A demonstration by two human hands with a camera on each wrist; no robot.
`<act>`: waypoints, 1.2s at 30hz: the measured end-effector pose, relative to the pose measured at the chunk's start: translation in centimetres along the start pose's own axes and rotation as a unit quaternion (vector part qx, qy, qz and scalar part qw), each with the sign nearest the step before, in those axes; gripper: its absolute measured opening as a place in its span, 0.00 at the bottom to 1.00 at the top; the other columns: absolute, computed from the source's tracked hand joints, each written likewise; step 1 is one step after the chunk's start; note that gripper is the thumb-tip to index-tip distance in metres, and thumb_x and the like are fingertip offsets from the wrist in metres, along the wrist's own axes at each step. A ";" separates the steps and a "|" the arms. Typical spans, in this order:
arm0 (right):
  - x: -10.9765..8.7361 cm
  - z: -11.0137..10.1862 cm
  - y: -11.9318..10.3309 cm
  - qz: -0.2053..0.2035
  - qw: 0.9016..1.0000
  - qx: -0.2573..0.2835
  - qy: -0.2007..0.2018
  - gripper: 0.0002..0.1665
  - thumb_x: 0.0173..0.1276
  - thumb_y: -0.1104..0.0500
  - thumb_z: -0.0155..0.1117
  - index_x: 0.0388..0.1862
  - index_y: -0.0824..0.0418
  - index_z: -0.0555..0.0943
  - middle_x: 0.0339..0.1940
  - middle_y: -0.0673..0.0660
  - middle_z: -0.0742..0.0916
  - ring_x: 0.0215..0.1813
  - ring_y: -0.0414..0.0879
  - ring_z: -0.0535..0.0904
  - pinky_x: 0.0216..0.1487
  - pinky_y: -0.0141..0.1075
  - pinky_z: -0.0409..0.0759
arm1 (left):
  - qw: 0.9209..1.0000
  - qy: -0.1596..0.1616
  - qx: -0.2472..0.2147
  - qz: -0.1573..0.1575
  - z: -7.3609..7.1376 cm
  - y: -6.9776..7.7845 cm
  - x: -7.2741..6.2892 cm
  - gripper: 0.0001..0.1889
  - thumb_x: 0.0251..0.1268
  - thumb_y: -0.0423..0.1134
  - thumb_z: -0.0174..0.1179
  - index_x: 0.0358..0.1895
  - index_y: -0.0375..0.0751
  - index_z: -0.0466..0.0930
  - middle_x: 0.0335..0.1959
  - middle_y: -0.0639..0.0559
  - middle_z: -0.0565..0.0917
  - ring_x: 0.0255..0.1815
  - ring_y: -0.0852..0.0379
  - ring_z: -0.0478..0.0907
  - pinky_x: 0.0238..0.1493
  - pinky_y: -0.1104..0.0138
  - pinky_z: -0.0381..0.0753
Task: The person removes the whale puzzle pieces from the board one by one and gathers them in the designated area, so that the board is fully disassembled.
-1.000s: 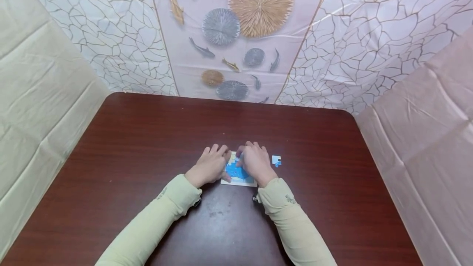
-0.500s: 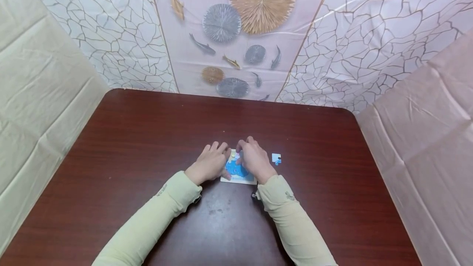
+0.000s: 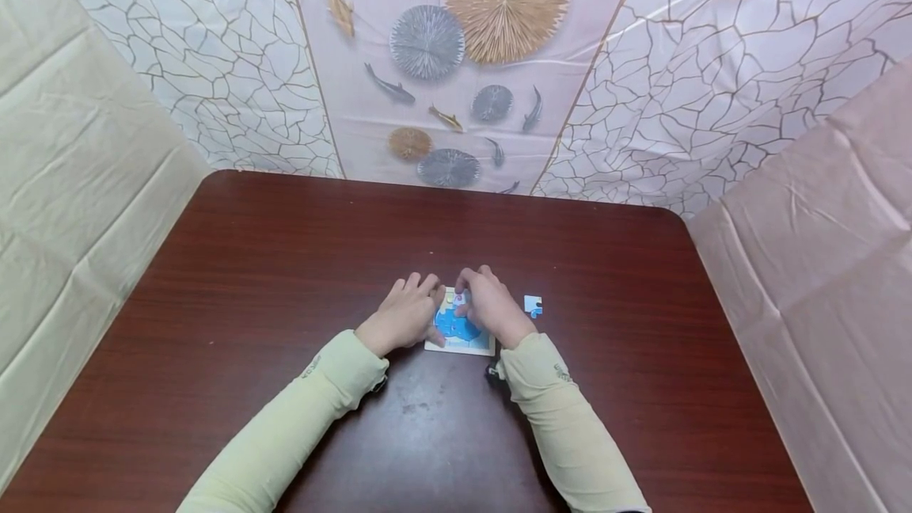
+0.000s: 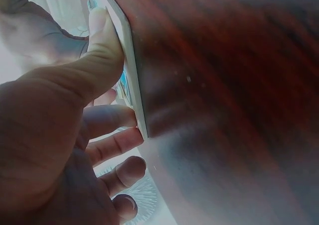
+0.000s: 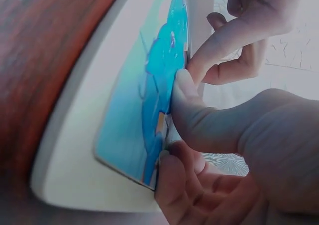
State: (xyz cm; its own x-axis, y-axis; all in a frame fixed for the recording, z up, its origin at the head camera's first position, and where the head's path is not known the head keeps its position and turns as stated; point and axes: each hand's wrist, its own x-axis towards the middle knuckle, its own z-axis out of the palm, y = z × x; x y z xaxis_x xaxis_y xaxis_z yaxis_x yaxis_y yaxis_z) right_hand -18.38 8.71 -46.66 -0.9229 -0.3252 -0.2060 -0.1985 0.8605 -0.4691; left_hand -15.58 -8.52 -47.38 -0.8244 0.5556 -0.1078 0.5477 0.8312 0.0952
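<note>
A small jigsaw puzzle board (image 3: 470, 352) with a blue cartoon picture and a pale frame lies on the table between both hands. My left hand (image 3: 409, 315) holds its left side, the thumb on the near frame and the fingertips along the edge, as the left wrist view shows. My right hand (image 3: 496, 309) reaches over the right half. Its thumb and index finger are bent around a puzzle piece (image 3: 459, 298) at the far part of the picture, partly hidden by the hand. In the right wrist view, the thumb (image 5: 187, 88) presses at the blue picture (image 5: 162, 56).
One loose white-and-blue puzzle piece (image 3: 533, 305) lies on the brown table (image 3: 321, 236), right of the board. Patterned cloth (image 3: 442, 125) hangs behind the table, and pale cloth covers both sides.
The right hand has shifted very slightly on the board, showing a little more of the picture beneath its thumb. The left hand keeps its hold. The loose piece has stayed put.
</note>
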 end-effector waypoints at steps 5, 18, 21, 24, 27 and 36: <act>-0.1 -0.1 -0.1 0.000 1.000 0.009 -0.012 0.13 0.60 0.62 0.72 0.41 0.55 0.78 0.41 0.55 0.72 0.34 0.50 0.75 0.37 0.39 0.78 | 1.000 -0.006 -0.004 -0.001 0.0 -0.1 0.0 0.44 0.53 0.66 0.63 0.67 0.38 0.71 0.61 0.48 0.68 0.51 0.45 0.64 0.48 0.58 0.67; 0.0 0.0 -0.1 -0.016 1.000 -0.005 0.007 0.17 0.60 0.61 0.73 0.47 0.56 0.80 0.41 0.55 0.74 0.41 0.49 0.75 0.47 0.40 0.78 | 1.000 0.007 0.014 0.003 -0.1 0.0 -0.1 0.45 0.51 0.67 0.63 0.68 0.37 0.70 0.59 0.47 0.69 0.51 0.45 0.66 0.46 0.59 0.68; 0.1 0.0 0.1 -0.016 1.000 -0.004 0.008 0.17 0.58 0.61 0.74 0.46 0.55 0.80 0.40 0.54 0.74 0.41 0.48 0.74 0.47 0.40 0.78 | 1.000 0.008 0.014 0.004 0.0 0.0 -0.1 0.45 0.51 0.67 0.63 0.67 0.38 0.71 0.59 0.47 0.69 0.50 0.45 0.65 0.46 0.59 0.68; 0.3 0.0 0.3 -0.022 1.000 0.006 0.007 0.17 0.58 0.61 0.75 0.45 0.55 0.80 0.40 0.55 0.74 0.41 0.49 0.73 0.45 0.40 0.78 | 1.000 0.007 0.016 0.002 0.2 -0.1 -0.1 0.46 0.51 0.67 0.63 0.67 0.38 0.71 0.59 0.48 0.69 0.50 0.45 0.65 0.46 0.59 0.68; 0.4 0.1 0.6 -0.023 1.000 0.019 0.007 0.16 0.58 0.61 0.74 0.44 0.54 0.80 0.39 0.54 0.75 0.41 0.48 0.73 0.43 0.39 0.78 | 1.000 0.007 0.016 0.001 0.3 -0.1 0.0 0.46 0.51 0.68 0.63 0.68 0.38 0.70 0.59 0.47 0.69 0.50 0.45 0.65 0.45 0.59 0.68; 0.3 0.4 0.6 -0.012 0.999 0.030 0.029 0.14 0.59 0.62 0.73 0.43 0.56 0.80 0.38 0.54 0.74 0.39 0.48 0.74 0.44 0.39 0.77 | 1.000 -0.001 -0.002 -0.001 0.2 -0.2 0.2 0.45 0.52 0.67 0.63 0.67 0.38 0.70 0.60 0.46 0.68 0.50 0.45 0.64 0.46 0.58 0.67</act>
State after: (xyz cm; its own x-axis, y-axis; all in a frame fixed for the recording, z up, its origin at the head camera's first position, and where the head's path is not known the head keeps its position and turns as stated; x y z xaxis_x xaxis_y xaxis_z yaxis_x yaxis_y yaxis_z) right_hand -18.58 8.94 -47.35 -0.9360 -0.3205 -0.1459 -0.2015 0.8271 -0.5246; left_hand -15.83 -8.56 -47.66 -0.8254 0.5536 -0.1103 0.5450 0.8325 0.0997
